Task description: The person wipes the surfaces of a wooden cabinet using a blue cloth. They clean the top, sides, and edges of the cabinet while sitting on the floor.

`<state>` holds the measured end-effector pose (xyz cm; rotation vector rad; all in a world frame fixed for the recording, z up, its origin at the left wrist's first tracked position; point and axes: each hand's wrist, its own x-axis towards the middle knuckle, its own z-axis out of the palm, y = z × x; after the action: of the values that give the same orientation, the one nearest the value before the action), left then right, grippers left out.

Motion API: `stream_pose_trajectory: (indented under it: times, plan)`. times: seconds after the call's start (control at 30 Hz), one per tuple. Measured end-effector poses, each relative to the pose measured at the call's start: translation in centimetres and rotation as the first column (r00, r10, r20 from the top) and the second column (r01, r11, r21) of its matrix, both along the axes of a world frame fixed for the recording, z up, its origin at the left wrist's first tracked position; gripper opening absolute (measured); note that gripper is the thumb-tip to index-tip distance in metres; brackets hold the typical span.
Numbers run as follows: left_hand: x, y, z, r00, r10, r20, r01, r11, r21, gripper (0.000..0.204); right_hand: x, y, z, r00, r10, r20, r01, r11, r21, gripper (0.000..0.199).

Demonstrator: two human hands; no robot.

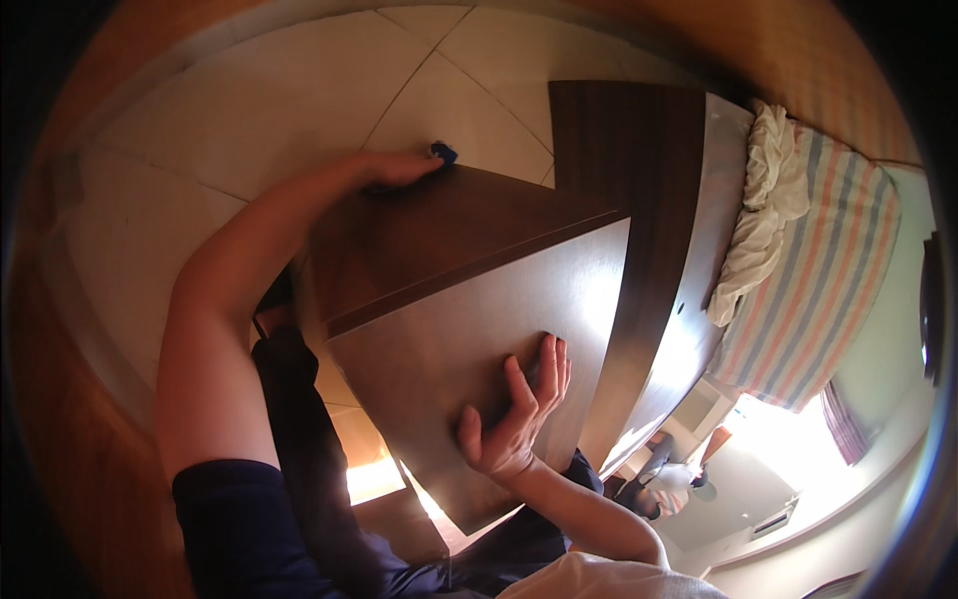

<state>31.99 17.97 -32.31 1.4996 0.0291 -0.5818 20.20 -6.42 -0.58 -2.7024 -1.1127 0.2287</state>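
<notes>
See the left hand (404, 170) stretched over the far left side of a dark-brown wooden cabinet (429, 369), with fingers next to a small dark-blue item (445, 154), too dark and too small to name; cannot tell whether gripping it or only touching it; see the right hand (524, 419) laid on the cabinet's broad glossy panel, with fingers spread open against the wood; find the cabinet in the middle of the view, between both arms and just beside the dark trousers (304, 429); see only two of its faces plainly, with back and underside hidden; cannot tell whether upright or tilted, given the bend of the lens.

Make out, behind it, pale floor tiles (299, 105) and a dark-brown wooden bed frame (629, 150), partly covered by the cabinet; notice a tiny dark spot (682, 309) on the frame's shiny side, too small to tell as label, hole or mark; see a crumpled cream cloth (763, 210) beside a striped bedcover (813, 260); see a window (773, 444) washed out by glare, near a curtain (843, 424); notice a blurred person (664, 489) far off, and a dark object (931, 309) cut off at the right rim.
</notes>
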Motion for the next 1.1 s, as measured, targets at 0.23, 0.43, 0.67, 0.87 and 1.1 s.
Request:
stream_pose_trajectory:
  times: [0.23,0.43,0.67,0.87,1.1]
  plan:
    - [1.0,-1.4,-2.1,0.997,-0.001,-0.079,0.002,1.000,0.021,0.074,-0.2,0.1,0.3,1.000,-0.004,-0.009,0.004,1.000,0.016,0.071]
    - [3.1,-1.1,3.2,0.990,-0.124,0.073,0.130,0.989,-0.077,0.060,-0.1,0.5,0.4,1.000,0.007,-0.012,-0.007,1.000,0.008,0.071]
    - [2.0,-0.9,17.4,0.766,0.043,0.641,0.079,0.984,-0.161,0.052,-0.1,-0.2,0.4,1.000,0.007,0.011,-0.007,1.000,0.008,0.069]
    - [0.9,-1.1,22.0,0.794,0.151,0.589,0.121,0.910,-0.397,0.055,-0.1,0.1,0.5,1.000,0.024,0.013,-0.024,1.000,-0.005,0.069]
    - [3.3,-2.7,9.9,0.920,0.007,0.392,0.052,0.989,-0.139,0.061,-0.3,-0.2,0.4,1.000,0.019,0.000,-0.019,1.000,0.024,0.068]
